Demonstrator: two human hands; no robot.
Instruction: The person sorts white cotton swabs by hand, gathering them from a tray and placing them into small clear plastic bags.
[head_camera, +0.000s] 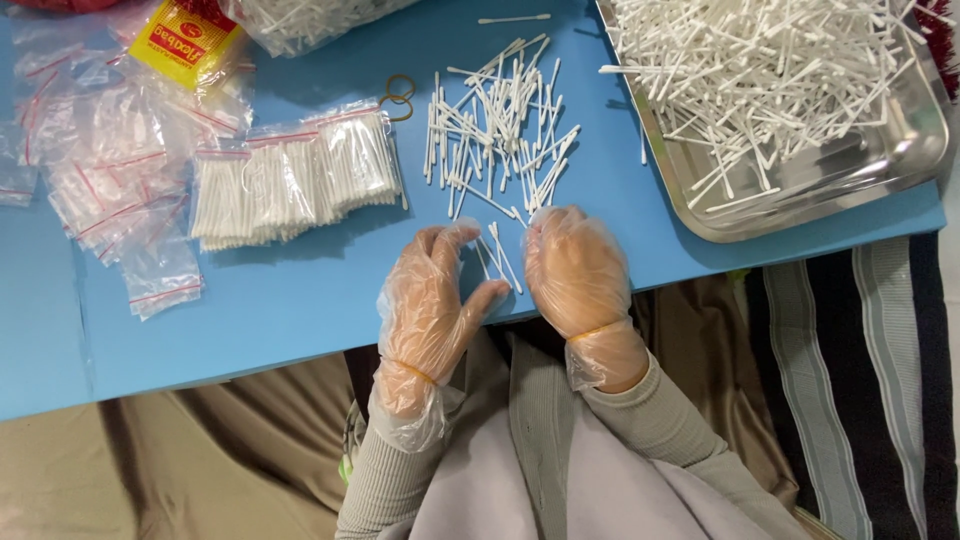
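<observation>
My left hand (432, 300) and my right hand (575, 270) both wear clear plastic gloves and rest at the near edge of a blue table (300, 290). A few white cotton swabs (497, 260) lie between the two hands. The left hand's fingers are apart, beside the swabs. The right hand is cupped palm down over the table, and what lies under it is hidden. Just beyond the hands lies a loose heap of cotton swabs (495, 125).
A steel tray (850, 170) heaped with swabs sits at the far right. Filled clear zip bags of swabs (295, 180) lie to the left, with empty zip bags (110, 170) and a yellow packet (188, 40) beyond. Rubber bands (398, 95) lie near the heap.
</observation>
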